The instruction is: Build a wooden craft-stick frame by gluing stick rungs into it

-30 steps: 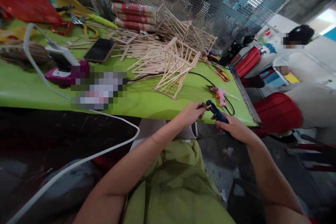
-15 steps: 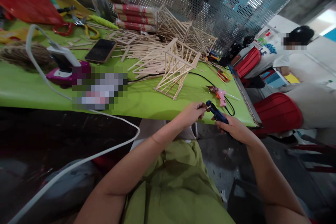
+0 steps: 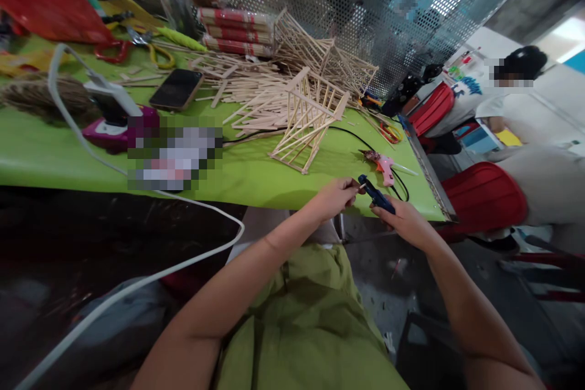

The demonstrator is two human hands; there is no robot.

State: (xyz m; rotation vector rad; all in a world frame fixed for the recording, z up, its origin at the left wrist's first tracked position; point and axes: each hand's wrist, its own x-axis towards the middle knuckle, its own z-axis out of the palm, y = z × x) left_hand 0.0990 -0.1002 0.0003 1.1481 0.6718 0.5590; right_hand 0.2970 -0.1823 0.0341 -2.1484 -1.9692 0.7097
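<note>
My right hand [image 3: 404, 221] is closed round a dark blue glue gun [image 3: 375, 193], its nozzle pointing left toward my left hand. My left hand [image 3: 336, 196] pinches a small wooden stick [image 3: 359, 185] right at the nozzle tip. Both hands hover at the near edge of the green table [image 3: 237, 173]. A frame built of wooden sticks [image 3: 308, 119] stands on the table just beyond them.
A pink glue gun [image 3: 382, 164] with a black cord lies right of the frame. Loose sticks and another stick frame [image 3: 320, 52] fill the back. A phone [image 3: 176, 89], scissors [image 3: 150, 49] and a white cable [image 3: 137, 283] are to the left. Another person [image 3: 484, 94] sits at the right by red chairs.
My right hand has lifted the blue glue gun slightly up and left toward the stick. My left hand has hardly moved.
</note>
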